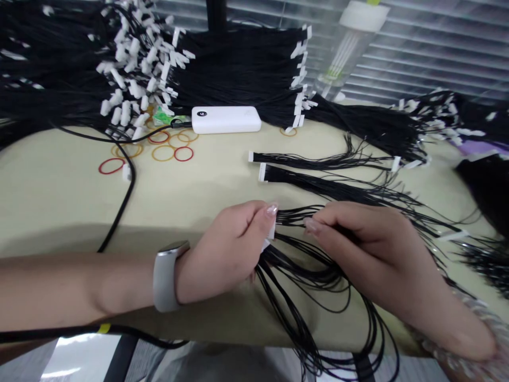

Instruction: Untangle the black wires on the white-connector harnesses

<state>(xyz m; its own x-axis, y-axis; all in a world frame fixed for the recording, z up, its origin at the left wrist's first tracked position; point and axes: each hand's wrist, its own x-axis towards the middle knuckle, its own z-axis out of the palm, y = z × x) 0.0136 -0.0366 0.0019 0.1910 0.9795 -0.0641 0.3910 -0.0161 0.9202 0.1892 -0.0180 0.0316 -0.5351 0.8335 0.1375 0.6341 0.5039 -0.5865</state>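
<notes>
In the head view, my left hand [228, 246], with a grey watch band at the wrist, pinches a white connector [272, 229] near the table's front edge. Black wires [296, 216] run from that connector to my right hand [366, 254], whose thumb and forefinger are closed on them. Below both hands a looped bundle of black wires [310, 265] hangs over the table edge; a second white connector end shows under my left thumb. Just beyond the hands lie two wire bundles with white connectors [263, 172] at their left ends.
A white power bank [226, 120] with a black cable lies at the back, near red and yellow rubber bands [163, 153]. Large stacks of black wires [238, 69] with white connectors line the back. A clear container [348, 45] stands behind; more wires [487, 191] lie right.
</notes>
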